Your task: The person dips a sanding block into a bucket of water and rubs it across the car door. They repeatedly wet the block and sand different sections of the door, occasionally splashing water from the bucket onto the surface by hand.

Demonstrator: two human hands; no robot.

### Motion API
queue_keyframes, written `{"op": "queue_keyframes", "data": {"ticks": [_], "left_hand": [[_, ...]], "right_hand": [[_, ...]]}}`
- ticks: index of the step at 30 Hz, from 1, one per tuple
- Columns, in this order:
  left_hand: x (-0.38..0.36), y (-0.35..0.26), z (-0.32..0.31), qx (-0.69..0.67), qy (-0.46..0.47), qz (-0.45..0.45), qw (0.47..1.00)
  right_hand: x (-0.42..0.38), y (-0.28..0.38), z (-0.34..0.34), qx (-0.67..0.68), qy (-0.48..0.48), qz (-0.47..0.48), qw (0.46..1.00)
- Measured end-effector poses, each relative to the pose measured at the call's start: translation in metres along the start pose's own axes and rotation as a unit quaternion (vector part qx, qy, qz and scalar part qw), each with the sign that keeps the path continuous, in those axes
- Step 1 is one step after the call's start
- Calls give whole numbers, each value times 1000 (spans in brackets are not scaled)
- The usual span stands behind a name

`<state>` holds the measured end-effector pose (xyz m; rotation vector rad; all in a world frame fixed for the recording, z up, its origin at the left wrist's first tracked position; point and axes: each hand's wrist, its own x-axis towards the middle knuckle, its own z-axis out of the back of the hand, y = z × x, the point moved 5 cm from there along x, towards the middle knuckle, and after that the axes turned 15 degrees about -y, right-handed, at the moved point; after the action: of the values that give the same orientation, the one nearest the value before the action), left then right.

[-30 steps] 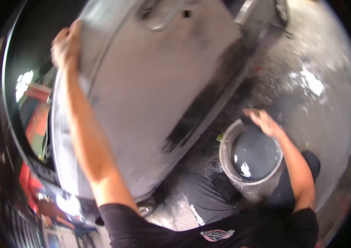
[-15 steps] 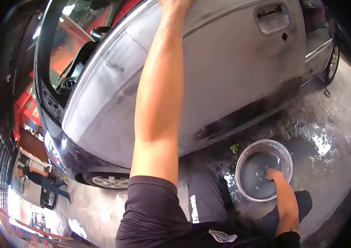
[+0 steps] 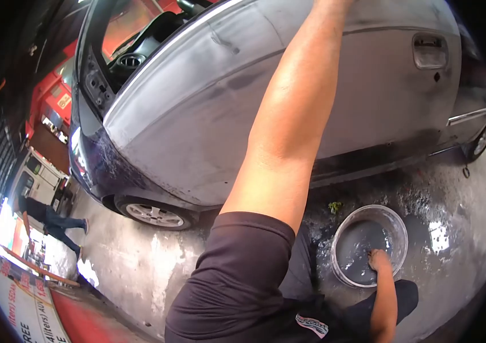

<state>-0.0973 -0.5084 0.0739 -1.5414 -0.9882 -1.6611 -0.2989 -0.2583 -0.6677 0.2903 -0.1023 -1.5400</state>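
My left arm stretches up across the grey, sanded-looking car door (image 3: pixel 197 137). Only the wrist end of my left hand (image 3: pixel 334 3) shows at the top edge of the view, by the upper part of the door, and its fingers are out of frame. Low on the right, my right hand (image 3: pixel 378 260) is inside a round bucket (image 3: pixel 339 272) of cloudy grey water (image 3: pixel 354 246). Its fingers are bunched and point down at the water. Whatever they may hold is hidden.
The door handle recess (image 3: pixel 429 52) is at upper right, the front wheel (image 3: pixel 154 214) at lower left. Wet concrete floor (image 3: pixel 157 268) surrounds the bucket, with a small green clump (image 3: pixel 335 207) beside it. Another person (image 3: pixel 54 220) walks near a white van (image 3: pixel 40 177) at far left.
The view has turned, so the car and my left arm appear shifted right. My right hand sits slightly lower in the picture, still in the bucket. The other person at left has changed stride.
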Motion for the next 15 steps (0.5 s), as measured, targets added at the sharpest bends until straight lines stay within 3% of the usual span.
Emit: {"op": "queue_keyframes", "data": {"ticks": [1, 3, 8, 9, 10, 12, 15], "left_hand": [[0, 0, -1, -2, 5, 0, 1000], [4, -2, -1, -12, -3, -11, 1000], [3, 2, -10, 30, 16, -6, 999], [6, -2, -6, 30, 85, 20, 996], [7, -4, -8, 21, 86, 14, 996], [3, -4, -9, 56, 13, -28, 998], [-10, -19, 16, -70, -125, -84, 986]], "right_hand": [[5, -7, -10, -25, 18, -39, 999], [14, -14, -26, -2, 4, -26, 1000], [13, -4, 5, -21, 29, -58, 998], [12, -4, 8, -7, 25, -61, 998], [13, -6, 5, -1, 23, -69, 997], [18, -10, -6, 15, 30, -68, 997], [15, -5, 3, 16, 18, -57, 998]]}}
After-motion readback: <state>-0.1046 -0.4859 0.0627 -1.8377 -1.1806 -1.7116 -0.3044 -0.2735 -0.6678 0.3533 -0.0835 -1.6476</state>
